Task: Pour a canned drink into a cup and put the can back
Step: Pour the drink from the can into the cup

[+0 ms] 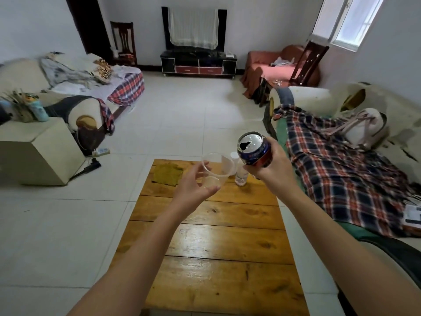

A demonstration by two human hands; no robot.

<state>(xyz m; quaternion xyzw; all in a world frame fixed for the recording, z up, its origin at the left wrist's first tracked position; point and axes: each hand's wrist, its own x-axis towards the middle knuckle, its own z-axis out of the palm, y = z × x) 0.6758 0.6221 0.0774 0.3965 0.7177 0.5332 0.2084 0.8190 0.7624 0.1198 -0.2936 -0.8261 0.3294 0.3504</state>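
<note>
My left hand (pixel 193 183) holds a clear plastic cup (pixel 217 168) above the far end of the wooden table (pixel 211 242), tilted with its mouth toward the right. The cup looks empty. My right hand (pixel 271 165) grips a blue and red drink can (pixel 254 149) just right of and slightly above the cup. The can's top is open and tilted toward me, its opening facing down-left. No liquid is seen flowing.
A small clear bottle (pixel 241 176) and a white cup (pixel 234 156) stand behind the held cup on the table. A yellow-green cloth (pixel 167 175) lies at the far left of the table. A sofa with a plaid blanket (pixel 341 169) runs along the right.
</note>
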